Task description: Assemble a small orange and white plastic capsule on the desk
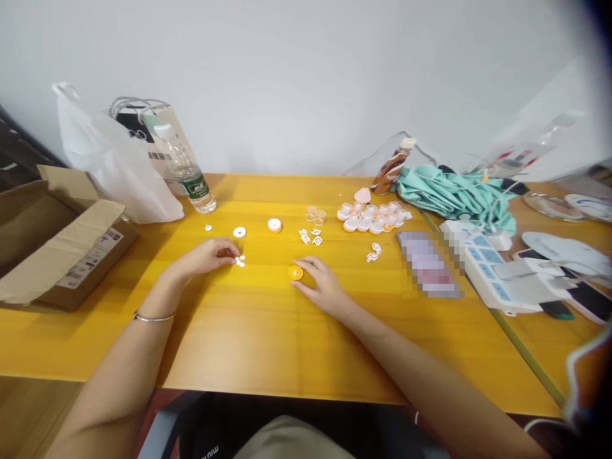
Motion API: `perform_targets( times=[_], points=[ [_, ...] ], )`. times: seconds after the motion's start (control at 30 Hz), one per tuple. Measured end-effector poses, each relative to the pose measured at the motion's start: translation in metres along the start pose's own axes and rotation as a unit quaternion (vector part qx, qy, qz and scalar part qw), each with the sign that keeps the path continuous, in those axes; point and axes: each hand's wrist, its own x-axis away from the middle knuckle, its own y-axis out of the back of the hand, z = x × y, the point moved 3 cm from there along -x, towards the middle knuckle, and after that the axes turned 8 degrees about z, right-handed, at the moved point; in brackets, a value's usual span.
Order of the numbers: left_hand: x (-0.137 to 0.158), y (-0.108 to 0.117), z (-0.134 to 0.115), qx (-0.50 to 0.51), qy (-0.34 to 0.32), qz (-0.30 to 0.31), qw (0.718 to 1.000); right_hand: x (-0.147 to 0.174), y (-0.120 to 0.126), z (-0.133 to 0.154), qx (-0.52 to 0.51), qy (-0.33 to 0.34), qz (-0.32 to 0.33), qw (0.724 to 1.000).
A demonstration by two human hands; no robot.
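My left hand (216, 256) is closed, its fingertips pinched at a small cluster of white round pieces (240, 261) on the table; whether one is between the fingers is hard to make out. Thumb and fingers of my right hand (319, 282) grip the edge of an orange round disc (296, 273) with a small pale centre. Beyond the hands lie a white ring (240, 233) and a white-and-orange round case (274, 225). Several white openwork pieces (310, 238) and clear rings (315, 215) sit farther right.
Clear-and-orange round cases (373, 218) stand grouped at the back right, beside more white openwork pieces (373, 252) and a phone (429, 264). A power strip (488, 268) lies right. A water bottle (194, 182) and cardboard box (71, 248) stand left.
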Motion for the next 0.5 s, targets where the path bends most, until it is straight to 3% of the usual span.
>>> perform_targets(
  times=[0.13,0.5],
  points=[
    [-0.0034,-0.0028,0.0000,0.018,-0.002,0.003,1.000,-0.0002,-0.0018,0.0005,0.019,0.000,0.006,1.000],
    [-0.0066,-0.0041,0.0018,-0.059,-0.029,-0.006,0.998,0.0003,-0.0031,-0.0026,0.015,0.000,0.005,1.000]
  ],
)
